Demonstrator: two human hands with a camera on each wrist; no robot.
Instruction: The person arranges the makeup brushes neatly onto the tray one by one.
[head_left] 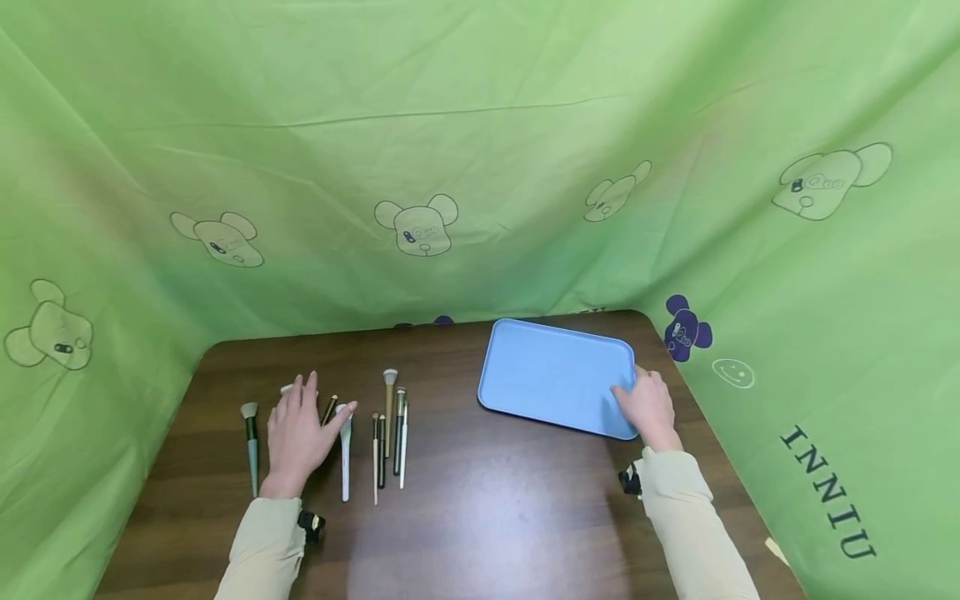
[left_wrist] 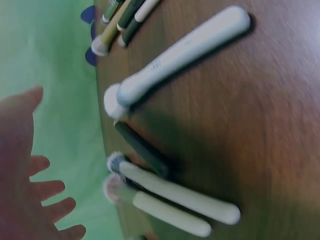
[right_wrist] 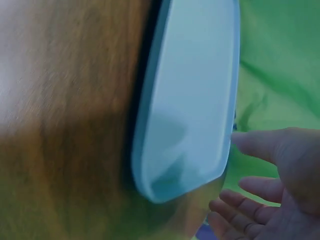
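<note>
Over several makeup brushes on the left of the table hovers my left hand [head_left: 296,433], fingers spread and holding nothing. By its thumb lies a thick white makeup brush [head_left: 345,458]. The left wrist view shows a short dark-handled brush [left_wrist: 142,147] and two pale-handled brushes [left_wrist: 182,194] that the hand mostly covers in the head view. My right hand [head_left: 651,407] is at the right edge of a light blue tray [head_left: 555,375]. Its thumb reaches over the rim, and the other fingers are loosely bent outside it; the right wrist view does not settle whether they touch.
A green-handled brush [head_left: 252,450] lies left of my left hand. Several slim brushes lie side by side to its right, among them a gold-handled brush [head_left: 388,408]. Green printed cloth [head_left: 420,150] hangs around the brown wooden table [head_left: 480,517].
</note>
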